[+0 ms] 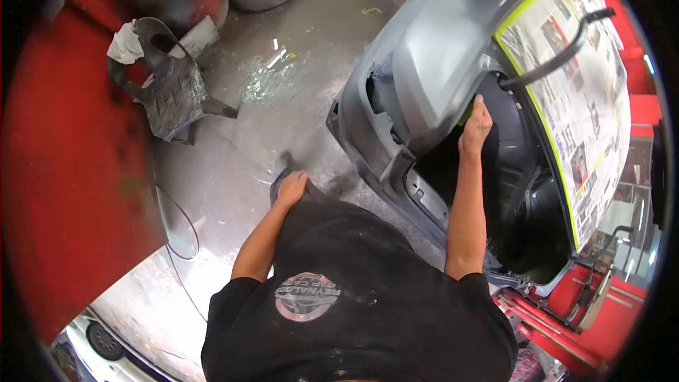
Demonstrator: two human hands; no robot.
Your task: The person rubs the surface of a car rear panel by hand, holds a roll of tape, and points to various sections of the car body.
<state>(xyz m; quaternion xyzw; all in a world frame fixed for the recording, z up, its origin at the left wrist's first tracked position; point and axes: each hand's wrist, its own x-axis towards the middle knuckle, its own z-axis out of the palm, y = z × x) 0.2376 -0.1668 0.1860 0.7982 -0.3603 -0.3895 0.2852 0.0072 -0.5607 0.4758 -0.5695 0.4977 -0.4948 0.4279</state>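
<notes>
The grey car body (438,74) stands ahead and to the right of the crouched or seated person, its rear corner close to the knees, its long axis slanting forward and rightward across the floor (247,138). The right hand (477,127) is plainly the nearer one: that arm reaches straight out over the dark rear opening (506,177), and the fingertips come up to the inner edge of the grey panel, just below the foot of a curved dark bar (566,56). The fingers look narrow and partly curled, thumb side up; a sliver of yellow-green shows beside them, but from here I can't tell whether it is held or belongs to the car. So the panel lies just beyond and to the left of that hand, its edge running slantwise past the fingers. The left hand (291,188) is well apart from the bodywork, resting on the person's dark-clothed leg with fingers bent; whether it grips anything I can't make out. Past the opening, newspaper sheets (583,120) edged with yellow-green tape (529,3) cover the car, while a battered chair (173,95) sits off to the left.
</notes>
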